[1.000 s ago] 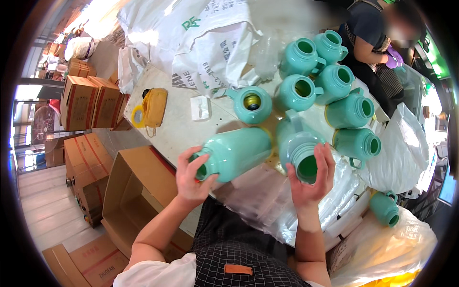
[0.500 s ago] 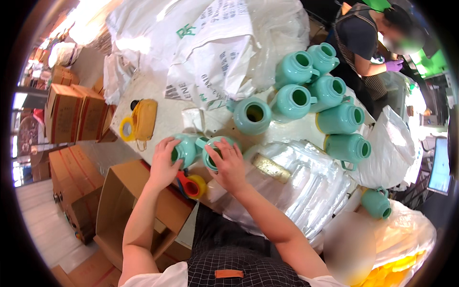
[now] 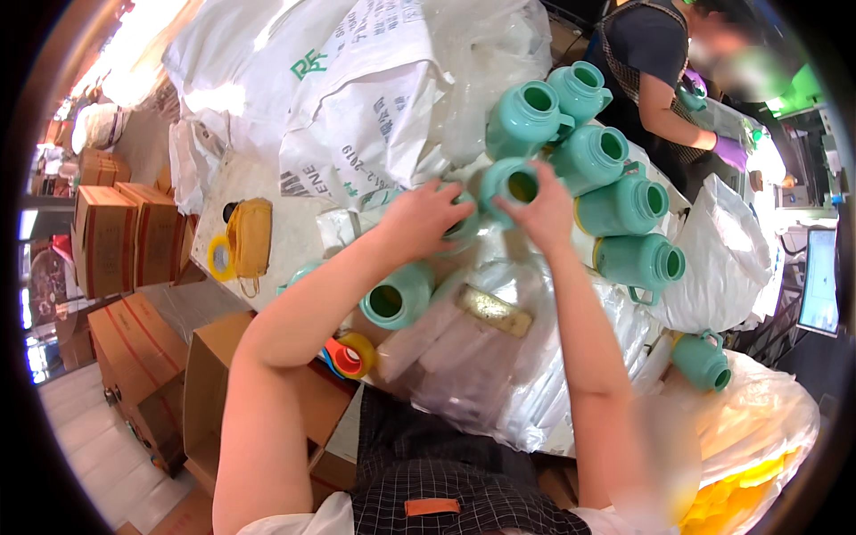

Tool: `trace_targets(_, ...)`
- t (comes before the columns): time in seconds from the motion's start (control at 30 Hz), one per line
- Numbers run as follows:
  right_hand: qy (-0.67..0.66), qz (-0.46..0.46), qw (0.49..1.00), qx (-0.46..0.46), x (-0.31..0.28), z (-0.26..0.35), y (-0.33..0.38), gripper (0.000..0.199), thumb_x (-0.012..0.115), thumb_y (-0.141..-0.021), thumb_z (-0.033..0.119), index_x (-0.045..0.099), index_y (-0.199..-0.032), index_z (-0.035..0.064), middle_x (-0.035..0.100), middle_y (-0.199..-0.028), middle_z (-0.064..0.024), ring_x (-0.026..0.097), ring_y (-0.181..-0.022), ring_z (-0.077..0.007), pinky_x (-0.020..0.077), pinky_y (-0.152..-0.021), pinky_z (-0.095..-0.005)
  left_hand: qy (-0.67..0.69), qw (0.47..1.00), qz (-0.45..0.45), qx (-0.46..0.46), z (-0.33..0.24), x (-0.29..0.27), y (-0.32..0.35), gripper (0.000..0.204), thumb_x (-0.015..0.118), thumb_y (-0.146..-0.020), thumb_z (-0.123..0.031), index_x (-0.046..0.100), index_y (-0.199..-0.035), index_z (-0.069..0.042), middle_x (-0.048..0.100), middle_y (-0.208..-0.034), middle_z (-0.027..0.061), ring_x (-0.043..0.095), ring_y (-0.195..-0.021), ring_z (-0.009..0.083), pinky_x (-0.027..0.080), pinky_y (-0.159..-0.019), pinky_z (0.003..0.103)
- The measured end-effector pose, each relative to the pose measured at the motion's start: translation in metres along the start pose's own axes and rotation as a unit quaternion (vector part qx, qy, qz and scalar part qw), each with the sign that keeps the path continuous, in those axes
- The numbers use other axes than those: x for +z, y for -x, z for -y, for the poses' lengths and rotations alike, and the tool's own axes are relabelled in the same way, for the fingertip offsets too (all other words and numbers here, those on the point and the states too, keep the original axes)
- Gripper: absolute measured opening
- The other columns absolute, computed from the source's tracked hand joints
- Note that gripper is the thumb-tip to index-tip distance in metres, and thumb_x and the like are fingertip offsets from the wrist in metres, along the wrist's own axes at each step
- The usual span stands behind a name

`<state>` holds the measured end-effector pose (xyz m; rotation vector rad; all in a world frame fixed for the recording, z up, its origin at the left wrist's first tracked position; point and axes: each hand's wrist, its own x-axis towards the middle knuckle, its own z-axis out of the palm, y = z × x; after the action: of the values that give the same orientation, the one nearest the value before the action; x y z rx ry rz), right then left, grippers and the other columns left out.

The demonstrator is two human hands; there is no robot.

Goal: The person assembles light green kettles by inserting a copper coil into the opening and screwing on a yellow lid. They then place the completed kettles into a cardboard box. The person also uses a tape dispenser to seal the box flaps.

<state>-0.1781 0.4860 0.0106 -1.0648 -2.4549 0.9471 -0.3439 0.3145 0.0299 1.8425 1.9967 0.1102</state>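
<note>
My left hand point(image 3: 428, 218) is closed around a teal jug point(image 3: 461, 239) in the middle of the table, its fingers curled at the open mouth. My right hand point(image 3: 548, 209) grips another teal jug point(image 3: 504, 185) just to the right, thumb and fingers on either side of its mouth. Nearer to me stands a lidless jug point(image 3: 412, 299) beside my left forearm. That forearm mostly hides one more jug point(image 3: 308, 270). Several similar teal jugs point(image 3: 593, 156) with side handles are grouped to the right of my right hand.
Clear plastic wrapping point(image 3: 535, 374) covers the near table. Tape rolls point(image 3: 355, 354) lie at its near edge; a yellow pouch point(image 3: 252, 236) lies left. White sacks point(image 3: 357, 107) fill the back. An open carton point(image 3: 209, 374) stands lower left. A purple-gloved person point(image 3: 655, 80) works far right.
Both hands have left the two jugs at the near left and moved away from me and rightward onto two others. The view has shifted slightly.
</note>
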Motion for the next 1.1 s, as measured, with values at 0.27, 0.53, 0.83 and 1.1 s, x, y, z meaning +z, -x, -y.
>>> trace_targets(0.27, -0.067, 0.049, 0.993, -0.089, 0.070, 0.038, 0.081, 0.084, 0.094, -0.061, 0.032, 0.057, -0.132, 0.0051, 0.056, -0.140, -0.0183, 0.051, -0.132, -0.0384, 0.0458, -0.107, -0.0468, -0.056, 0.993, 0.083, -0.055, 0.025, -0.035, 0.086, 0.061, 0.086, -0.069, -0.018, 0.060, -0.125, -0.017, 0.056, -0.138, 0.0060, 0.054, -0.129, 0.0322, 0.054, -0.097, 0.044)
trace_targets(0.53, -0.007, -0.109, 0.987, -0.121, -0.023, 0.003, -0.004, 0.083, 0.082, -0.076, 0.027, 0.043, -0.145, 0.0015, 0.047, -0.149, -0.0234, 0.042, -0.139, -0.0447, 0.0373, -0.111, -0.0534, -0.063, 0.996, 0.017, -0.067, 0.019, -0.047, 0.079, 0.076, 0.086, -0.072, -0.025, 0.052, -0.138, -0.013, 0.048, -0.147, 0.0139, 0.049, -0.133, 0.0338, 0.046, -0.107, 0.042)
trace_targets(0.83, 0.155, -0.131, 0.979, 0.004, -0.071, -0.101, -0.087, 0.072, 0.088, -0.072, 0.033, 0.058, -0.133, 0.0093, 0.063, -0.123, -0.0156, 0.063, -0.111, -0.0358, 0.0529, -0.093, -0.0437, 0.014, 0.962, -0.272, -0.030, -0.007, -0.055, -0.201, 0.075, 0.082, -0.080, -0.025, 0.047, -0.146, -0.018, 0.048, -0.146, 0.0163, 0.051, -0.131, 0.0392, 0.047, -0.106, 0.045)
trace_targets(1.1, 0.022, -0.023, 0.999, -0.035, -0.039, -0.035, 0.052, 0.062, 0.087, -0.069, 0.023, 0.064, -0.124, 0.0102, 0.064, -0.119, -0.0132, 0.064, -0.108, -0.0354, 0.0550, -0.089, -0.0435, 0.008, 0.987, -0.147, 0.067, -0.005, -0.055, -0.139, 0.068, 0.082, -0.076, -0.017, 0.055, -0.138, -0.020, 0.060, -0.127, 0.0108, 0.060, -0.114, 0.0346, 0.052, -0.092, 0.044)
